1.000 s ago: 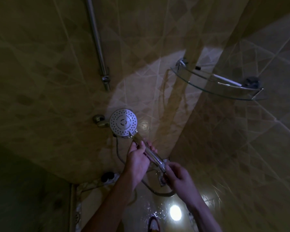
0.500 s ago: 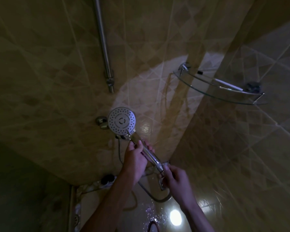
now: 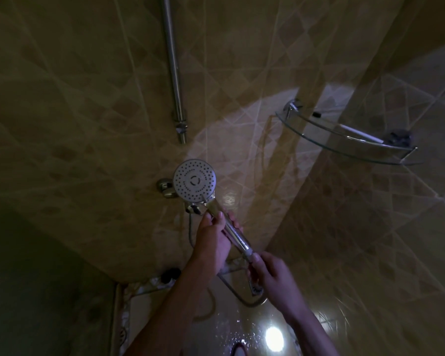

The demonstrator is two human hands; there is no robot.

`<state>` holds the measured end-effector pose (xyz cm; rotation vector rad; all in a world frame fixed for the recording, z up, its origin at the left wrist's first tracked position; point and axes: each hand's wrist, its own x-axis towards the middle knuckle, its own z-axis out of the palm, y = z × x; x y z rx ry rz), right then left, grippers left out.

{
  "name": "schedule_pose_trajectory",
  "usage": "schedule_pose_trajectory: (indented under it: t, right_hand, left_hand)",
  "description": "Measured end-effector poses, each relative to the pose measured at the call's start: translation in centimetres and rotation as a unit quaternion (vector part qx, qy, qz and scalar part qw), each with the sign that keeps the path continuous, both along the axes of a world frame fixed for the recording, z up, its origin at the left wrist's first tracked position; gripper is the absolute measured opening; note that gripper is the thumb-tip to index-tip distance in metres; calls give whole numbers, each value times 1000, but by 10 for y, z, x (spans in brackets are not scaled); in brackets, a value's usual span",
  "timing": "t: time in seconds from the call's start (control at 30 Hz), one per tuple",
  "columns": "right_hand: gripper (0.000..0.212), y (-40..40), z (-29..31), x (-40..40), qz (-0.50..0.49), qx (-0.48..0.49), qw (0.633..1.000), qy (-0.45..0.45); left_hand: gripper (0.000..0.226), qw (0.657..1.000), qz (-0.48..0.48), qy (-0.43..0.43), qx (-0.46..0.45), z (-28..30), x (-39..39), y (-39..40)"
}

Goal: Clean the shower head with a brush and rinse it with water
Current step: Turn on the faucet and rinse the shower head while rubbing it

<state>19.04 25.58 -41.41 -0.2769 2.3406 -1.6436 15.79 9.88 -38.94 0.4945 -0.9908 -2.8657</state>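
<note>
**Shower head held in two hands, dim tiled corner**

Centre of frame: one shower head (image 3: 194, 180), round face with nozzle holes turned toward the camera, handle running down and to the right. Held in the air in front of the tiled wall (image 3: 75, 111), not on any bracket.

Left hand (image 3: 212, 240), just below centre: fingers curled round the upper part of the handle, fingertips showing past its right edge, thumb lying along the near side. Firm wrap, fingers close together.

Right hand (image 3: 272, 273), lower right of centre: fingers bent and bunched at the bottom end of the handle, where the hose (image 3: 231, 291) joins. Looks like a pinch on the connector; too dark to tell which fingertips actually touch it. Hose loops down and left below both hands.

Counted: two hands, one shower head, one hose. No water seen from the nozzles.

Surroundings: one metal rail (image 3: 174, 73), upright, top centre, ending above the shower head. One wall fitting (image 3: 165, 187) just left of the head, partly hidden behind it. One glass corner shelf (image 3: 344, 140), right of centre, carrying one thin white stick-like item (image 3: 360, 133) and one dark blurred object (image 3: 400, 137). Wet floor (image 3: 237, 327) at bottom centre with one bright light reflection (image 3: 274, 336). One dark round object (image 3: 171, 273) at the base of the wall, lower left of centre, unclear what.
</note>
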Motion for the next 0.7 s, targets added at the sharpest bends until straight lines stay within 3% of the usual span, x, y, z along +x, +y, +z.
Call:
schedule_pose_trajectory:
  t: [0.13,0.23,0.33,0.43,0.63,0.7]
  right_hand:
    - [33,-1,1,1,-8,-27,999,-27]
    - [8,2,0,2,-35,-15,999,16]
    - [13,3,-1,4,-39,-48,998,-5]
    - [4,2,2,5,-60,-84,994,-25]
    - [2,-3,-1,6,-63,-65,994,-63]
    - [27,-4,2,7,-59,-61,994,-74]
  left_hand:
    - [9,1000,0,11,-5,1,2,-1]
    - [8,1000,0,15,-9,0,3,-1]
    - [10,1000,2,29,-5,-3,3,0]
    - [12,999,5,41,-10,-4,2,-1]
    - [13,998,-1,66,-10,-5,2,-2]
    - [17,997,-2,81,-6,-4,3,-3]
